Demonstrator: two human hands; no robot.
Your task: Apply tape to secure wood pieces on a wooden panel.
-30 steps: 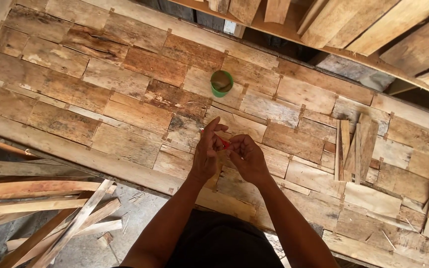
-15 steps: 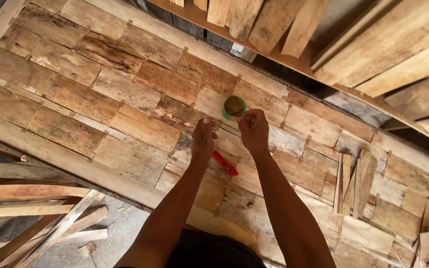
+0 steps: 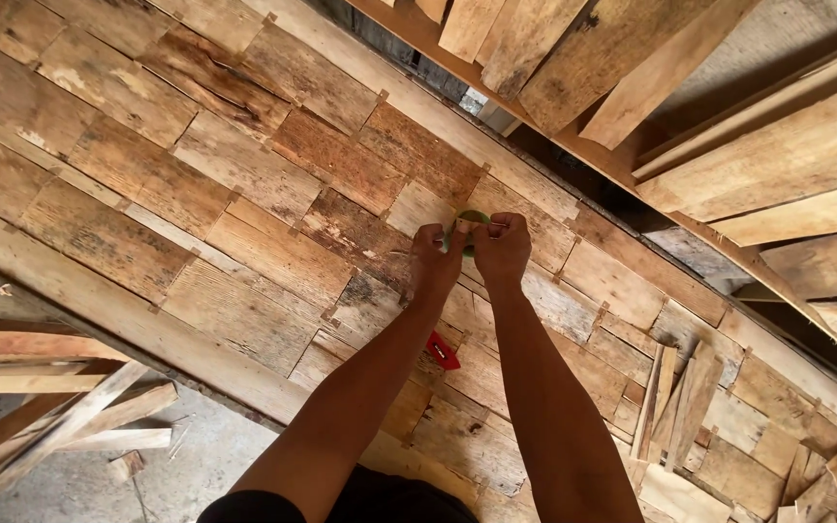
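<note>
A small green cup (image 3: 471, 217) stands on a panel of patchwork wooden planks (image 3: 244, 242). Both my hands meet at it. My left hand (image 3: 435, 258) has its fingers closed against the cup's left side. My right hand (image 3: 503, 248) curls over the right side of the rim, fingertips pinched together; whether anything is between them is hidden. Most of the cup is covered by my fingers. A small red object (image 3: 443, 351) lies flat on the planks below my left forearm, with neither hand on it.
Long boards (image 3: 632, 68) lean overhead at the top right. Loose wood strips (image 3: 666, 407) lie on the panel at the right. More offcuts and slats (image 3: 41, 397) pile up at the lower left above a concrete floor (image 3: 196, 455). The panel's near edge runs diagonally.
Both hands moved up the panel away from the red object, which now lies alone on the planks. They have closed in around the green cup.
</note>
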